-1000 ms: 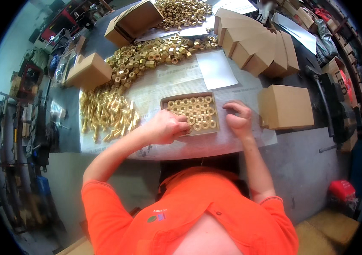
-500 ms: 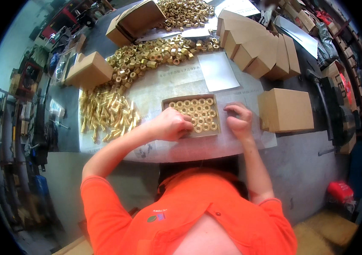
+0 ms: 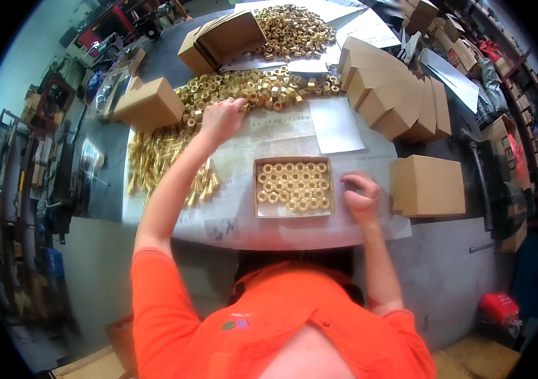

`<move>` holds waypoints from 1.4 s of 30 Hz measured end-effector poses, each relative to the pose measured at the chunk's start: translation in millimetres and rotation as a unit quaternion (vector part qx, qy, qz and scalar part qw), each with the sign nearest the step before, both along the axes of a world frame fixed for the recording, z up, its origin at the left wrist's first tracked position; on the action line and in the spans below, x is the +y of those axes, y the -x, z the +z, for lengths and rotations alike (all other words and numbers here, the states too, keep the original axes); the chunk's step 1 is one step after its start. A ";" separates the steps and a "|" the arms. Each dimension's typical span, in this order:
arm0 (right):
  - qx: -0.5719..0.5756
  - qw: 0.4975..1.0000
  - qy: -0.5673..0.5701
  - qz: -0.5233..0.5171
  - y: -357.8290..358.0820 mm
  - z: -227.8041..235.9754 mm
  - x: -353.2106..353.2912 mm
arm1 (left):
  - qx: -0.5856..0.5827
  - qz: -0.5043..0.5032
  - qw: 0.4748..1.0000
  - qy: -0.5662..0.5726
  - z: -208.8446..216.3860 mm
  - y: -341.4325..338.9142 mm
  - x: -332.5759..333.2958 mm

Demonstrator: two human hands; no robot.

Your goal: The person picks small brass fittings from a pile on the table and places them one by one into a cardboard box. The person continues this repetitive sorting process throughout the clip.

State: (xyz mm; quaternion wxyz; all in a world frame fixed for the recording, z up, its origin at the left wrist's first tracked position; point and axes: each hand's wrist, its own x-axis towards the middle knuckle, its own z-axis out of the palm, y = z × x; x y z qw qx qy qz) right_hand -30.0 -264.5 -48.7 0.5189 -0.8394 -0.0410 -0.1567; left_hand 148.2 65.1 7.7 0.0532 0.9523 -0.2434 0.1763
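Note:
My left hand (image 3: 221,121) reaches to the near edge of a heap of brass hex nuts (image 3: 275,90). Its fingers are pinched together on a brass nut (image 3: 244,108) at the fingertips. Below it, an open shallow cardboard box (image 3: 257,213) holds rows of upright ring-faced brass nuts (image 3: 295,180); its lower left corner shows bare bottom. My right hand (image 3: 362,194) rests on the paper just right of the box, fingers loosely curled, thumb and forefinger apart, nothing seen in it. Left of the box, partly behind my left forearm, lie many slim brass stems (image 3: 155,155).
Newspaper sheets (image 3: 275,136) cover the table, with a white card (image 3: 335,125) on top. Brown cartons stand at the right (image 3: 430,186) and left (image 3: 149,104). Farther back are a tipped box (image 3: 231,38), another nut pile (image 3: 297,30) and a fanned row of cartons (image 3: 389,95).
My left hand has left the box and moved up and left to the nut heap. The box's contents are now uncovered. My right hand stays beside the box.

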 end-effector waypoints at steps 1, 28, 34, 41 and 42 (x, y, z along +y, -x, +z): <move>-0.007 1.000 -0.002 0.004 -0.5 -1.1 -0.8 | 0.007 0.015 0.999 -0.050 -7.8 -9.7 0.1; -0.021 1.000 -0.004 0.000 2.2 2.8 1.9 | 0.418 -0.104 0.735 0.523 41.9 84.4 -5.4; -0.026 0.999 -0.020 0.002 0.7 -1.5 2.4 | 0.244 -0.290 0.925 0.036 26.4 125.5 -32.0; -0.024 1.000 -0.008 -0.007 2.3 5.4 4.4 | 0.259 -0.343 0.903 -0.016 23.0 133.5 -46.7; -0.024 1.000 -0.008 -0.008 2.4 5.2 4.1 | 0.258 -0.346 0.902 -0.028 26.5 134.6 -47.9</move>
